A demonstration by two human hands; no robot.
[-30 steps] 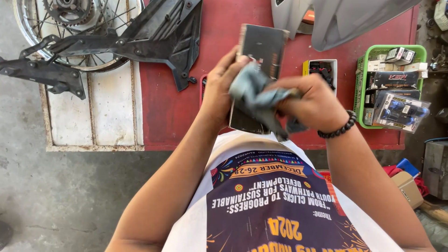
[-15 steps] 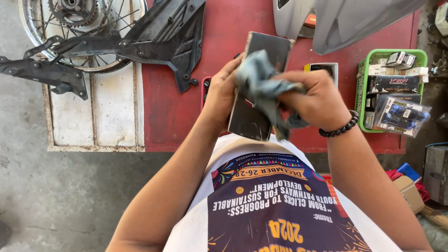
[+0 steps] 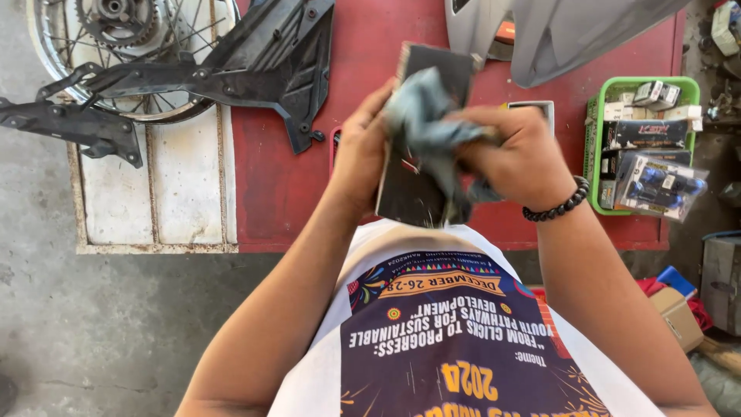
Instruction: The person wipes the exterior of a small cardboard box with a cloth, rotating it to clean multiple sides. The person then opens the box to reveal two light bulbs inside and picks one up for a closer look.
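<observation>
dark flat panel [image 3: 413, 185]: above red tabletop [image 3: 278, 185], long axis upright. left hand [image 3: 359, 150] grip closed on panel's left edge. right hand [image 3: 513, 154] grip closed on grey rag [image 3: 424, 116], pressed on panel face.

A green basket [image 3: 594, 154] of what look like packaged parts.

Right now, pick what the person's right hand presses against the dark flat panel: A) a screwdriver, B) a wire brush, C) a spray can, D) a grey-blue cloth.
D: the right hand bunches a grey-blue cloth against the dark flat panel, which the left hand grips by its edge.
</observation>
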